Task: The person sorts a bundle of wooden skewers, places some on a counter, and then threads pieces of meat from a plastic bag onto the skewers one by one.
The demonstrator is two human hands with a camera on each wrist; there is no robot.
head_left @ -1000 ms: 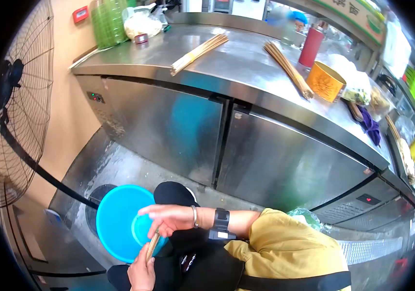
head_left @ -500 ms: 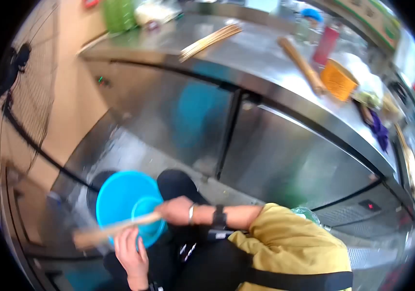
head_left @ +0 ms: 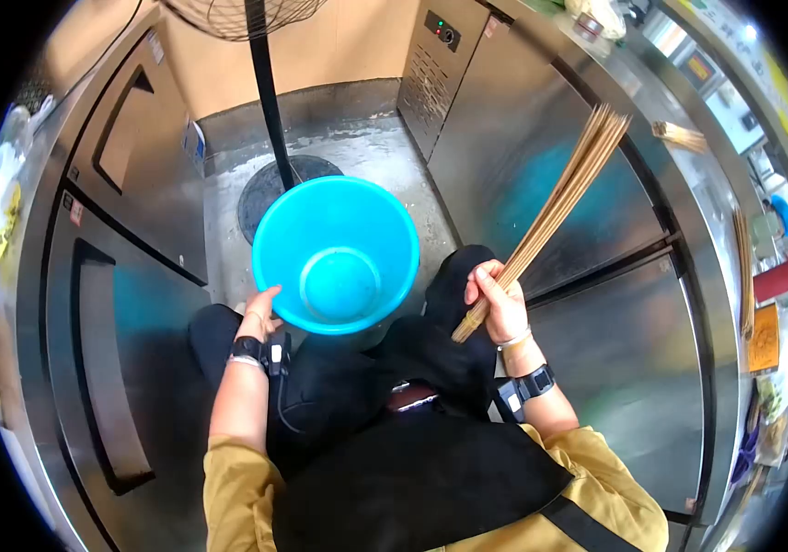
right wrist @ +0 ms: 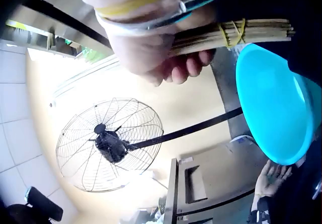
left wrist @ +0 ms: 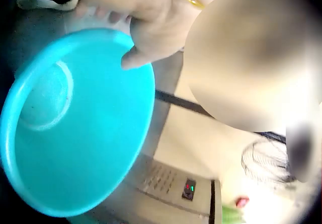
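My right hand (head_left: 501,308) grips a bundle of thin bamboo skewers (head_left: 555,216) near its lower end. The skewers slant up to the right and fan out slightly at the top. A yellow rubber band (right wrist: 233,34) is wound around the bundle's short end, just past the fist. A blue plastic bucket (head_left: 403,230) stands between the knees, with nothing seen inside. At its near left rim, my left hand (head_left: 260,316) holds on: the thumb (left wrist: 132,59) lies over the rim, while the other fingers are outside it.
A black fan pole (head_left: 268,97) rises behind the bucket from a round base. Steel cabinets (head_left: 136,285) flank both sides. On the right counter lie two more skewer bundles (head_left: 679,136), with a red bottle (head_left: 777,281) and an orange container (head_left: 764,339) farther along.
The view has swung left. The bundle, earlier low over the bucket between both hands, is now raised to the right in my right hand. My left hand has gone to the bucket's rim.
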